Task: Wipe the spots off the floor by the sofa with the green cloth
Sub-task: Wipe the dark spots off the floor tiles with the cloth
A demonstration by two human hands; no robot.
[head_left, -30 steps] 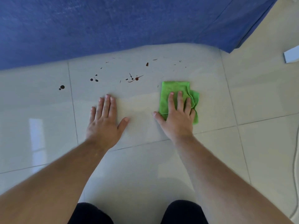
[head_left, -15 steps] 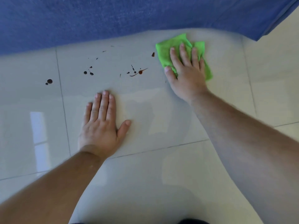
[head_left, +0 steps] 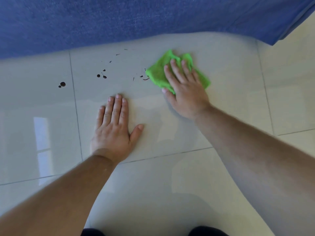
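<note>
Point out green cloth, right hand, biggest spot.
green cloth (head_left: pixel 156 74): head view, bare left part of the fabric.
right hand (head_left: pixel 186 96): head view, back of the hand.
biggest spot (head_left: pixel 62 84): head view, centre of the dark drop.

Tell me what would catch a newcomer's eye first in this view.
The bright green cloth stands out most, pressed flat to the pale floor tile under the right hand, just below the blue sofa. Left of it, dark spots dot the tile, the nearest streak touching the cloth's edge. The left hand lies spread, palm down, on bare tile nearer the person.
</note>
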